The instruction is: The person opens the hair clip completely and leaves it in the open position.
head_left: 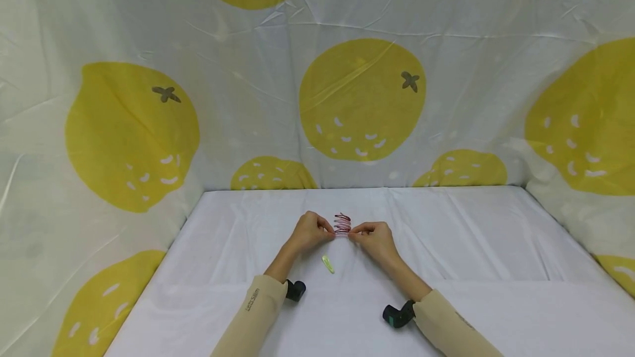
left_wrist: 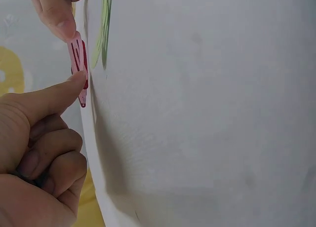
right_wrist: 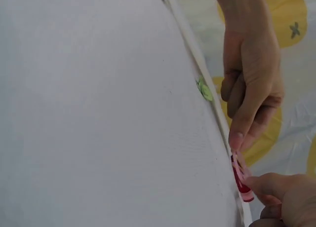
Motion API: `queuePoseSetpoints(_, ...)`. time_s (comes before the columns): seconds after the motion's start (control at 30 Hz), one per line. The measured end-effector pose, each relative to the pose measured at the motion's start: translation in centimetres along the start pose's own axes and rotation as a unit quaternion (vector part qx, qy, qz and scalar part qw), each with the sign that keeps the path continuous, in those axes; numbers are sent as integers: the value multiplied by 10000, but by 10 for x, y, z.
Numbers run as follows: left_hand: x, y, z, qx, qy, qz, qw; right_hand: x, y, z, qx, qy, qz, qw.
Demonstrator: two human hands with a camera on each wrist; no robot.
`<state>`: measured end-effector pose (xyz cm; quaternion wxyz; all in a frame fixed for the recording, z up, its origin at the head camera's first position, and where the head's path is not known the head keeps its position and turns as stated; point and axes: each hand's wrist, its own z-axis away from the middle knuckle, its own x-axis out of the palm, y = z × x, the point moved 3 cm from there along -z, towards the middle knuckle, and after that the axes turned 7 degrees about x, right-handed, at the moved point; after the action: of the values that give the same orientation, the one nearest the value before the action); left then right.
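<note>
Between my two hands is a pink snap hair clip [left_wrist: 75,50], slim and slotted, held just over the white cloth. My left hand [head_left: 308,233] pinches one end of it with thumb and fingertips. At the other end, the fingertips of my right hand [head_left: 378,242] pinch it too. Directly behind the clip, a dark red, coil-like group of loops [head_left: 342,222] lies on the cloth; its exact kind is too small to tell. A light green snap hair clip [head_left: 328,264] rests on the cloth nearer to me, below the hands.
A white cloth [head_left: 208,258] covers the table, with soft creases running across it. Curtains [head_left: 362,98] printed with yellow fruit stand at the back and sides. A black wrist camera [head_left: 398,314] sits by the right sleeve, another camera [head_left: 296,291] by the left.
</note>
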<state>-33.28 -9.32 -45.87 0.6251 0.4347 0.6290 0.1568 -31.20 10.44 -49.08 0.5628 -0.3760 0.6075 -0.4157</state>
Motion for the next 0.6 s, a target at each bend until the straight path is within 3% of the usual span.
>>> queuePoseSetpoints(0.3, 0, -1, -6, -84, -20, -48, 10000, 0, 2, -5, -82, 6, 75, 9999)
queuePoseSetpoints(0.6, -3, -1, -1, -224, 5, 4, 9997, -3, 2, -2, 34, -79, 115, 9999)
